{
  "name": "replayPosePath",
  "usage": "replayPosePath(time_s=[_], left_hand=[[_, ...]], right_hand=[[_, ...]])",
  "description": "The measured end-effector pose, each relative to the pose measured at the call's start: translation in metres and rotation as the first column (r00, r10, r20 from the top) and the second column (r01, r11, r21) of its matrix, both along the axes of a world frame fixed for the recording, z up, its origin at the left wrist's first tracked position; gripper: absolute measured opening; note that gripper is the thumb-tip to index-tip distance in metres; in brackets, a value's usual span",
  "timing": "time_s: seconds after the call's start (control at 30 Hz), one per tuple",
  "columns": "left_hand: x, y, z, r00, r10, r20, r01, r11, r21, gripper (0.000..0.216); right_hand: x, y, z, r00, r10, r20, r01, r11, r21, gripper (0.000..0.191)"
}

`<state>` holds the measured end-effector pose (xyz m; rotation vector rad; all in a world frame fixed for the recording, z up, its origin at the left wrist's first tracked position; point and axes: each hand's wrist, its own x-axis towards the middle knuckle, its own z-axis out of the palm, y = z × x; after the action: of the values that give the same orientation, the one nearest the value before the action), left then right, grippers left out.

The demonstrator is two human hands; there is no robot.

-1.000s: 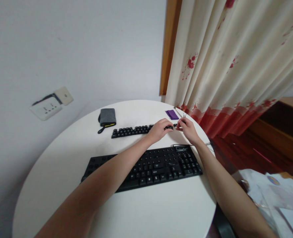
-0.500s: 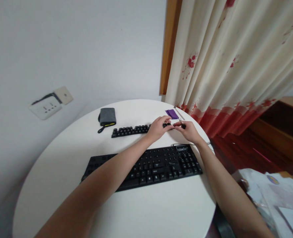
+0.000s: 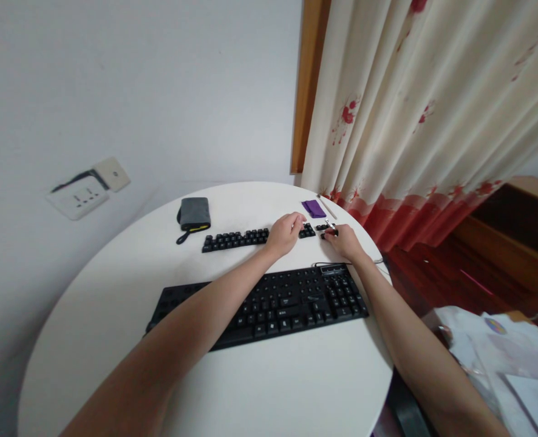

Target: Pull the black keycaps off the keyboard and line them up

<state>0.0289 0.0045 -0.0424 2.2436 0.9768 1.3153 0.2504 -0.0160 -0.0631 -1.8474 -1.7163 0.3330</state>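
Black keycaps stand in rows on the white round table, with small groups at the right end. My left hand rests over the row, fingers curled in, covering some keycaps; what it holds, if anything, is hidden. At the right end of the row, my right hand pinches a small tool with a silver end, close to a few loose keycaps. Below both hands lies a black keyboard, partly covered by my left forearm.
A grey pouch with a loop lies at the back left. Behind the hands are a purple cloth and a thin pale stick. The keyboard's cable runs off the right edge. A curtain hangs beyond.
My hands have moved apart: the left went slightly left and its fingers curled in, while the right stays near the row's end. Keycaps between them now show.
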Motion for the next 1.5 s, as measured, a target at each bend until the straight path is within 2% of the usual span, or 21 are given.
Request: replayPosePath(time_s=[0.43, 1.5], left_hand=[[0.0, -0.003, 0.003, 1.0, -0.006, -0.01, 0.006, 1.0, -0.005, 0.038], [0.002, -0.003, 0.002, 0.999, -0.031, -0.042, 0.031, 0.999, -0.022, 0.037]], right_hand=[[-0.007, -0.009, 0.007, 0.993, -0.111, 0.035, 0.113, 0.991, -0.067, 0.009], [-0.019, -0.004, 0.007, 0.967, -0.249, 0.058, 0.253, 0.962, -0.098, 0.016]])
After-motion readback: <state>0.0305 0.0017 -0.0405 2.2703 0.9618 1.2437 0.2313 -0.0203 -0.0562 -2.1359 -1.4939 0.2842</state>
